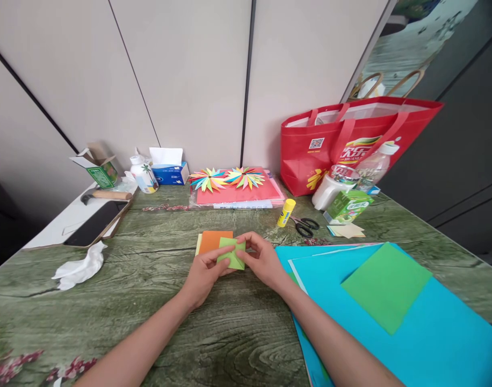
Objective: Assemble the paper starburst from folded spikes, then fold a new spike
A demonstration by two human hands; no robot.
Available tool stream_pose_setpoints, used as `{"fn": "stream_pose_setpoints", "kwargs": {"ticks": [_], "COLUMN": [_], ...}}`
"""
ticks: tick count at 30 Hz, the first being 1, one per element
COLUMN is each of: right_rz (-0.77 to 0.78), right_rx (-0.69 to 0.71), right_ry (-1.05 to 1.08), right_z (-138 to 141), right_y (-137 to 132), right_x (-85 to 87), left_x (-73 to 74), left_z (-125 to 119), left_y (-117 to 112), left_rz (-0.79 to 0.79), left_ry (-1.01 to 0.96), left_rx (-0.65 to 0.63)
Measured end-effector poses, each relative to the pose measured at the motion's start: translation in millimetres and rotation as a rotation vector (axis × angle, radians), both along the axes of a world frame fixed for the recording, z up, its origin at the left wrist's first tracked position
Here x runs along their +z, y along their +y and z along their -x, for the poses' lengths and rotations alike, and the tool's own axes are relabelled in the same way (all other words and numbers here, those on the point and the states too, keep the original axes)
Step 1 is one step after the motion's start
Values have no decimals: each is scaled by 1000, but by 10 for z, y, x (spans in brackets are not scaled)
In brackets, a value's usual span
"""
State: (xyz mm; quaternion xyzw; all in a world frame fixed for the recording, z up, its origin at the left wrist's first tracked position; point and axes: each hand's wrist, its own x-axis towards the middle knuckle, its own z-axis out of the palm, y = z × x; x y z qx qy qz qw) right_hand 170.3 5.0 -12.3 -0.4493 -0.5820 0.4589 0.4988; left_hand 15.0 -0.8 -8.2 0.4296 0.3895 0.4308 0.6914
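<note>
A small light-green square of folded paper [237, 261] is held up between both hands, with crease lines on its face. My left hand [208, 271] pinches it from the left side, thumb in front. On its upper right, my right hand [261, 258] grips it with thumb and fingertips. Just behind the hands an orange paper square [216, 240] lies on the table, over a pale yellow one that peeks out at its left. The fingers behind the green paper are hidden.
Right of the hands lie blue paper sheets [391, 301] topped by a green square [389, 287]. Beyond stand a yellow glue stick [286, 213], black scissors [305, 227] and a red bag [310, 156]. Two paper stars [244, 178] rest at the back. A crumpled tissue [80, 267] lies left.
</note>
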Motion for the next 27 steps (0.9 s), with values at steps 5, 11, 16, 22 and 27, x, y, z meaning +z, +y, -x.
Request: {"fn": "stream_pose_setpoints", "kwargs": {"ticks": [5,11,16,22,27], "right_rz": [-123,-226,-181,-139,-90], "right_rx": [-9,58,80,41,41], "right_ry": [-62,-168,-177,-158,-121], "right_z": [-22,-23,-28,-19,9], "right_y": [11,-10,-27,-23,-22], "right_x": [-43,-42,-4,-9,-12], "left_x": [18,51,24,-9,16], "left_z": [11,28,37,36,15], "left_y": [30,67,75,64,37], "left_rz": [36,89,90,72,52], "left_ry": [-91,-152,-183,-192,-164], "left_rx": [75,138,153,125,111]}}
